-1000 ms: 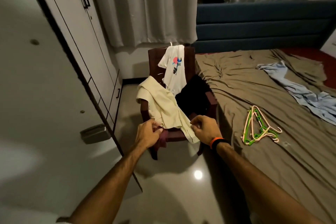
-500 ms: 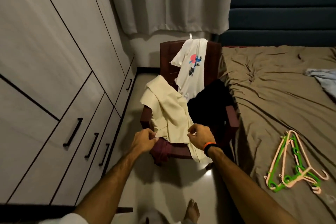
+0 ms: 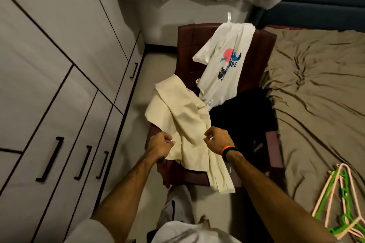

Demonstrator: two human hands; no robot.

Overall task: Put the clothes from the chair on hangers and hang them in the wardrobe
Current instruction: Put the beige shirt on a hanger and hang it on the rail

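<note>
A dark red chair (image 3: 184,31) stands between the wardrobe and the bed. A cream garment (image 3: 181,116) is draped over its left arm and seat front. My left hand (image 3: 161,145) pinches its left edge and my right hand (image 3: 217,139) pinches its right edge. A white printed T-shirt (image 3: 225,61) on a white hanger leans against the chair back. A black garment (image 3: 243,112) lies on the seat's right side. A bundle of pink and green hangers (image 3: 339,203) lies on the bed.
The white wardrobe (image 3: 59,65), with shut doors and black-handled drawers, runs along the left. A bed with a brown sheet (image 3: 316,94) and blue headboard fills the right. Grey curtains hang behind the chair. A narrow tiled strip of floor lies between wardrobe and chair.
The view has tilted down and drawn closer to the chair. Both hands keep pinching the cream garment and have lifted its front edge a little up the seat.
</note>
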